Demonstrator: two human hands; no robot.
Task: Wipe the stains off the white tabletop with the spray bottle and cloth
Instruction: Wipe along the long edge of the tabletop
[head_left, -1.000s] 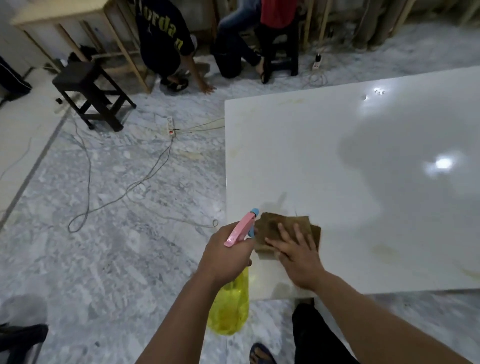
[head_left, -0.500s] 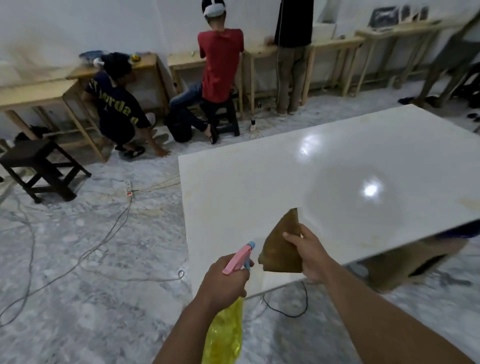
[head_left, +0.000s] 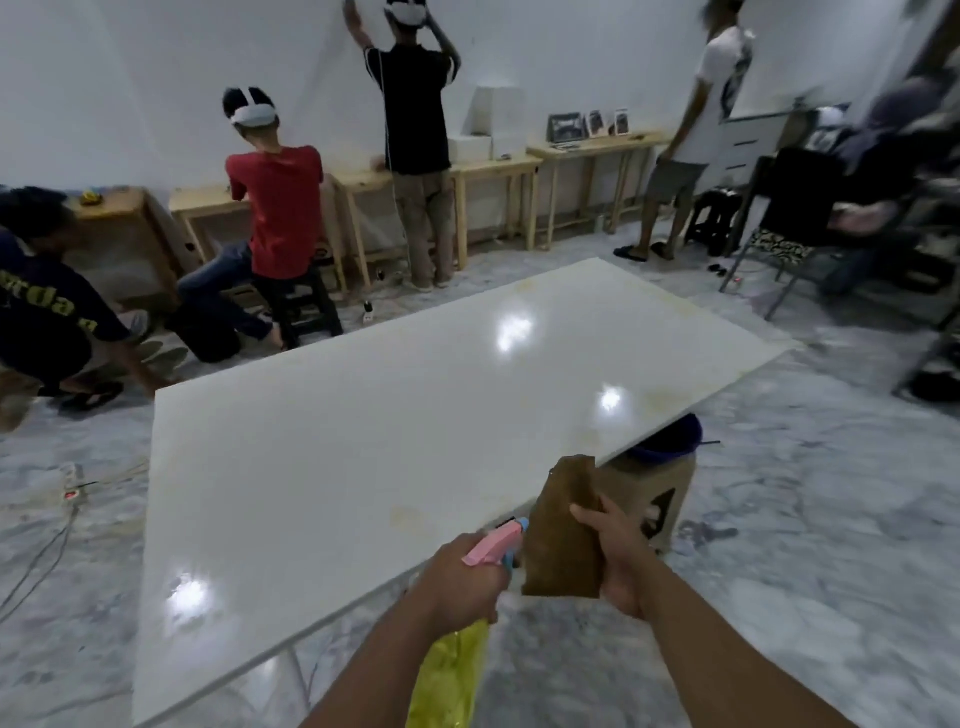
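Observation:
The glossy white tabletop (head_left: 389, 441) fills the middle of the view, with faint yellowish stains near its front edge (head_left: 410, 514) and along its right side. My left hand (head_left: 460, 582) grips a spray bottle (head_left: 449, 675) with a yellow body and a pink trigger head, its nozzle pointing at the table's near edge. My right hand (head_left: 621, 561) holds a brown cloth (head_left: 563, 540) upright in the air, just off the table's front right edge and clear of the surface.
A tan box with a blue lid (head_left: 660, 488) stands under the table's right edge. Several people work at wooden benches (head_left: 498, 171) along the far wall, and one crouches at the left. A power strip and cables (head_left: 72, 488) lie on the marble floor.
The cloth has come off the tabletop and now hangs upright in my right hand. My view has lifted from the table's near corner to the whole table and the room.

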